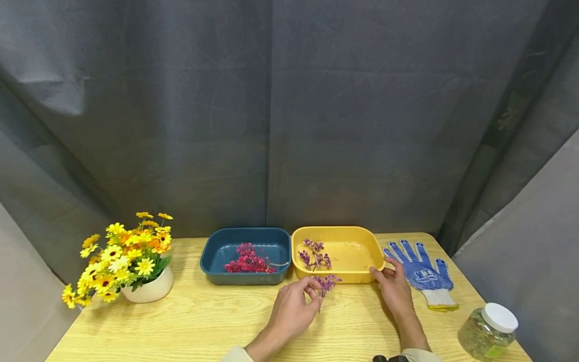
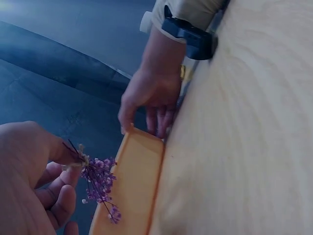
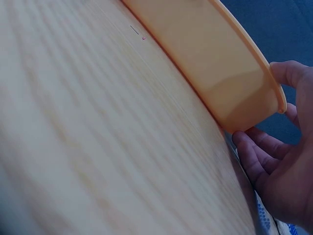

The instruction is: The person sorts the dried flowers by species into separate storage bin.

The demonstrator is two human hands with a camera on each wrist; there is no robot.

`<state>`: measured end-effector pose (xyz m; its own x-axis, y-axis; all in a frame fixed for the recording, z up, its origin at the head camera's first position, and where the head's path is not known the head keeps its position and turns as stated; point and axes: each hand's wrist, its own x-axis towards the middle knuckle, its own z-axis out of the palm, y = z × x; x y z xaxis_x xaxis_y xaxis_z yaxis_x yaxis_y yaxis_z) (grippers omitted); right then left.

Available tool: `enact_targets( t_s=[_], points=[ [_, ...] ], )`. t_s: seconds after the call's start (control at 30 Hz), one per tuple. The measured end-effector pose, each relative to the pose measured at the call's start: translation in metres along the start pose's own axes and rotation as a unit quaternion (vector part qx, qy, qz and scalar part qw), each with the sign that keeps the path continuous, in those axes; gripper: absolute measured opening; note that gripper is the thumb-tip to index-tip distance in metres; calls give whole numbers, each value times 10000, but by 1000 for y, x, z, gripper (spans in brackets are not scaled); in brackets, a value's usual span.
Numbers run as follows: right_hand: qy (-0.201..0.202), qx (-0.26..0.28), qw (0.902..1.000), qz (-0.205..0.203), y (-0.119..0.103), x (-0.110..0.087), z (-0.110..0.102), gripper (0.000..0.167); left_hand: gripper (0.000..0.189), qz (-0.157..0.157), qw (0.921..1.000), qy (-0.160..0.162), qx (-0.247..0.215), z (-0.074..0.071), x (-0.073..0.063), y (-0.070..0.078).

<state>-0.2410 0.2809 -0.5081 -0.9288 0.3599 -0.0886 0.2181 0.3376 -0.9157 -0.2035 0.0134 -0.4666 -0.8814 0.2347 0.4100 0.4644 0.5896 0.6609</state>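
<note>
My left hand (image 1: 294, 307) pinches a small sprig of purple dried flowers (image 1: 326, 285) by its stems, just in front of the yellow tray (image 1: 357, 277). In the left wrist view the sprig (image 2: 100, 181) has a bit of twine about its stems and overlaps the tray's side. My right hand (image 1: 394, 289) grips the tray's front right corner, thumb on the rim and fingers curled against the outer wall, as the right wrist view shows. More purple dried flowers (image 1: 315, 255) lie inside the tray at its left end.
Left of the yellow tray stands a dark blue tray (image 1: 246, 279) holding pink dried flowers (image 1: 249, 260). A pot of yellow artificial flowers (image 1: 149, 291) is at far left. To the right lie a blue-and-white glove (image 1: 425, 274) and a white-lidded jar (image 1: 486, 334).
</note>
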Motion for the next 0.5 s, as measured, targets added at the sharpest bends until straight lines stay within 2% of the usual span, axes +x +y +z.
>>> enact_targets(
  t_s=[0.27,0.5],
  points=[
    [12,-38,10000,-41,-1,-1,0,77,14,348,9985,108,-405,-8,5,21],
    [30,-25,10000,-15,0,-1,0,78,13,702,9968,369,-86,-10,13,29]
  ],
)
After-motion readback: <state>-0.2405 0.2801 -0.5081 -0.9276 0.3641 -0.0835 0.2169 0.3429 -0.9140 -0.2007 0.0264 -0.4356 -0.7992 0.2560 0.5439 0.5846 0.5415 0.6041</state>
